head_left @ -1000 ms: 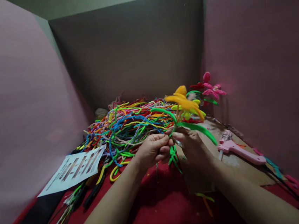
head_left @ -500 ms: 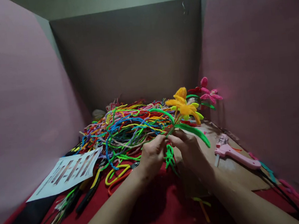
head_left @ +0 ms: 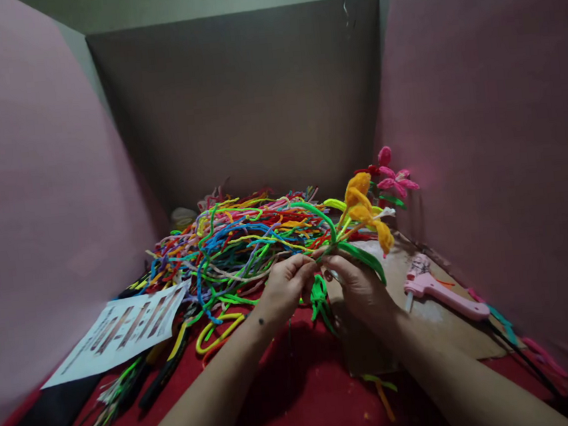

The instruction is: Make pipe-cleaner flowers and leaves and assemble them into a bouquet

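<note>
Left hand (head_left: 287, 284): bare, slim at the wrist
Mark on left wrist: 1 small, round, dark spot (head_left: 261, 321)
Right hand (head_left: 359, 281): bare, broad across the back
Left forearm (head_left: 215, 384): bare, smooth, widening toward the lower edge
Right forearm (head_left: 459, 367): bare, similarly tapered toward the wrist

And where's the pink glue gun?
In the head view, the pink glue gun lies on the brown board, over on the right side, to the right of the right hand.
</note>
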